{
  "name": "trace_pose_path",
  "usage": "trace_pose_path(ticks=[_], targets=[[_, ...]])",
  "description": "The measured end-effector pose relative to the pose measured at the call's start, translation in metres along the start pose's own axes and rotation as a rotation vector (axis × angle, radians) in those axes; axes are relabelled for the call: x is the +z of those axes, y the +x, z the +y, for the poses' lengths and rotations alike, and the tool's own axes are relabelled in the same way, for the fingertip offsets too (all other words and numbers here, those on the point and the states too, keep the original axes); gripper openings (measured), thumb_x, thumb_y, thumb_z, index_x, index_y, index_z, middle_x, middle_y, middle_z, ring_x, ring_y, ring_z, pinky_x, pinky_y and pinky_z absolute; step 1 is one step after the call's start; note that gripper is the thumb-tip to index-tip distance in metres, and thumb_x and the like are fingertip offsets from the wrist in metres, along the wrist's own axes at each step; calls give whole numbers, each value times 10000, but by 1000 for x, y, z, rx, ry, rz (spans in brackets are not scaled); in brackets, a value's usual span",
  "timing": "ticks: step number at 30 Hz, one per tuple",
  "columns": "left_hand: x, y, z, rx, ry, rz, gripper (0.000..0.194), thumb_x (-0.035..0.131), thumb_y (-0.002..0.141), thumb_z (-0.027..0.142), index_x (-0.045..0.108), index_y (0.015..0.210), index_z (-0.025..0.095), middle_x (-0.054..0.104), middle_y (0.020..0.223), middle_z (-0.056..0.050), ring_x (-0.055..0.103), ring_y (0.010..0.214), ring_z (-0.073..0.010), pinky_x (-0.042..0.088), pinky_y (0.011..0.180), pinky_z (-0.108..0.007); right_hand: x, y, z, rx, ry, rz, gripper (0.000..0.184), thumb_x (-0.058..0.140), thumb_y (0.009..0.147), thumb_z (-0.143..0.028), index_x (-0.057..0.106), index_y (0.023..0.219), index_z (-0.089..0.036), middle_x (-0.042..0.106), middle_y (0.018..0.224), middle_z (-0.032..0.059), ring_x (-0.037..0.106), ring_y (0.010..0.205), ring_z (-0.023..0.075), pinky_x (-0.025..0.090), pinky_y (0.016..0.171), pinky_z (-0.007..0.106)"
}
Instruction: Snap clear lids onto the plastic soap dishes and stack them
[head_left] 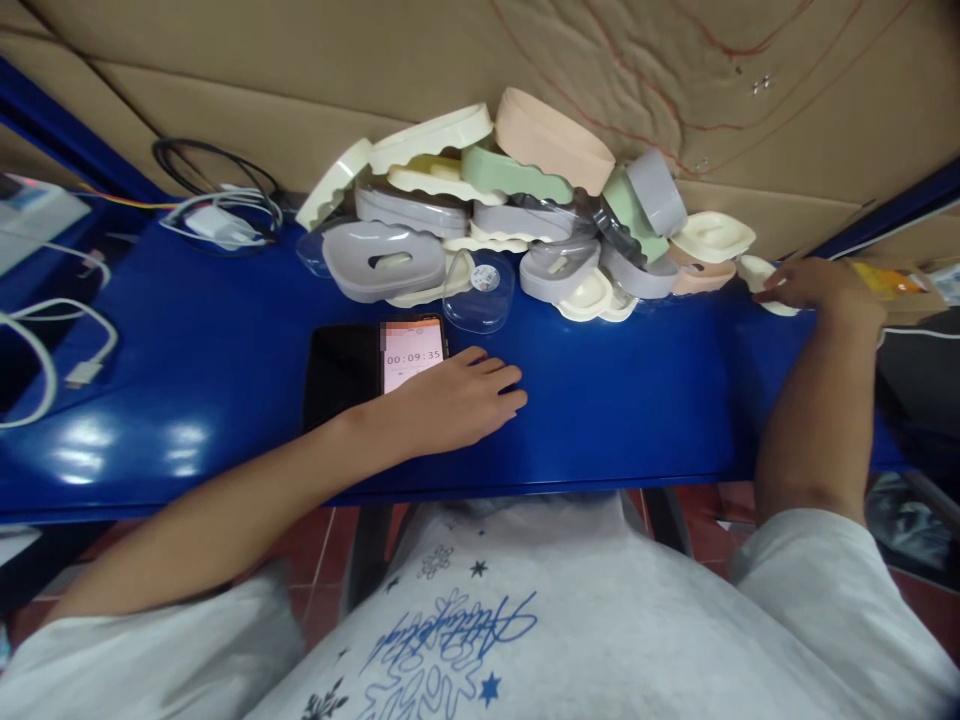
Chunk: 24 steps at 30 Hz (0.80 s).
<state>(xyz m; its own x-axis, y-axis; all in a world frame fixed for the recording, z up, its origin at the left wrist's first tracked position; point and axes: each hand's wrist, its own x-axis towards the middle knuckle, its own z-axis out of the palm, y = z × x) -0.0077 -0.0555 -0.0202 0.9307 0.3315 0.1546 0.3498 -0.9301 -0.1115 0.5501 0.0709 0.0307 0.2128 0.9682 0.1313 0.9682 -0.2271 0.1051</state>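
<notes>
My left hand [469, 400] lies palm down on the blue table, fingers loosely stretched, holding nothing. Its wrist crosses the lower part of a phone [414, 350] whose lit screen shows a timer. At the far right, my right hand [825, 290] has its fingers on a small cream soap dish piece [763, 278] and seems to grip its edge; part of the piece is hidden by the hand. Between and beyond the hands is a heap of plastic soap dishes: a grey one [384, 262], a peach one [555, 138], a green one [517, 175] and several cream pieces.
A clear plastic lid [478, 300] with a round sticker lies before the heap. White cables [52, 330] and a charger [221, 228] sit at the left. Brown cardboard [337, 70] lines the back. A yellow packet [885, 280] is beyond my right wrist.
</notes>
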Motion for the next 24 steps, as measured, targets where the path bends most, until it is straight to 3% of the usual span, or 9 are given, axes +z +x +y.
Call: trace_pose_path(ticks=[2, 4, 6, 9, 12, 15, 19, 24], targets=[[0, 0, 0, 6, -7, 5, 132, 601, 1094, 203, 724, 1052, 180, 740, 1120, -77, 700, 939, -240, 467, 885, -401, -29, -6, -11, 102, -66, 25, 290, 850, 846, -460, 745, 758, -204, 736, 746, 141, 606, 633, 255, 493, 662, 450], [0, 1, -1, 4, -7, -4, 132, 597, 1093, 198, 722, 1056, 180, 740, 1125, -77, 702, 950, -243, 469, 892, -403, -60, -16, -33, 106, -66, 93, 240, 873, 839, -352, 787, 1018, -218, 802, 985, 150, 690, 794, 269, 508, 748, 424], [-1, 1, -1, -5, -5, -22, 130, 596, 1093, 196, 723, 1067, 180, 740, 1134, -77, 705, 958, -247, 473, 897, -404, -86, -28, -64, -87, 76, 179, 303, 839, 874, -295, 777, 1165, -238, 811, 1084, 108, 727, 907, 249, 518, 804, 379], [-2, 1, -1, -13, -3, -31, 135, 593, 1101, 206, 723, 1076, 179, 742, 1147, -77, 706, 954, -247, 476, 900, -401, -105, -40, -117, -339, 332, 261, 250, 816, 896, -292, 776, 1136, -235, 801, 1030, 81, 710, 850, 230, 526, 820, 379], [-2, 1, -1, -6, -8, -21, 152, 580, 1111, 215, 725, 1082, 178, 745, 1151, -82, 707, 960, -241, 477, 912, -395, -103, -39, -157, -477, 461, 228, 196, 819, 880, -282, 770, 1064, -233, 779, 978, 52, 685, 826, 203, 529, 808, 360], [-2, 1, -1, -6, -6, -17, 154, 583, 1107, 211, 732, 1085, 178, 750, 1162, -84, 712, 972, -244, 485, 917, -400, -95, -33, -177, -615, 507, 270, 223, 778, 905, -293, 773, 1111, -208, 784, 1091, 80, 705, 971, 227, 551, 901, 385], [-2, 0, -2, -30, 36, 3, 174, 585, 1107, 214, 754, 1084, 179, 760, 1198, -90, 725, 985, -254, 502, 905, -411, -88, -28, -177, -720, 464, 378, 395, 705, 984, -318, 738, 1354, -184, 742, 1295, 148, 664, 1220, 301, 526, 1065, 478], [-3, -1, -9, -63, 79, 45, 227, 560, 1122, 231, 774, 1161, 166, 760, 1259, -123, 740, 1059, -276, 520, 926, -428, -82, -23, -169, -715, 521, 388, 487, 620, 1084, -424, 650, 1489, -155, 660, 1440, 200, 626, 1334, 279, 549, 1045, 435]])
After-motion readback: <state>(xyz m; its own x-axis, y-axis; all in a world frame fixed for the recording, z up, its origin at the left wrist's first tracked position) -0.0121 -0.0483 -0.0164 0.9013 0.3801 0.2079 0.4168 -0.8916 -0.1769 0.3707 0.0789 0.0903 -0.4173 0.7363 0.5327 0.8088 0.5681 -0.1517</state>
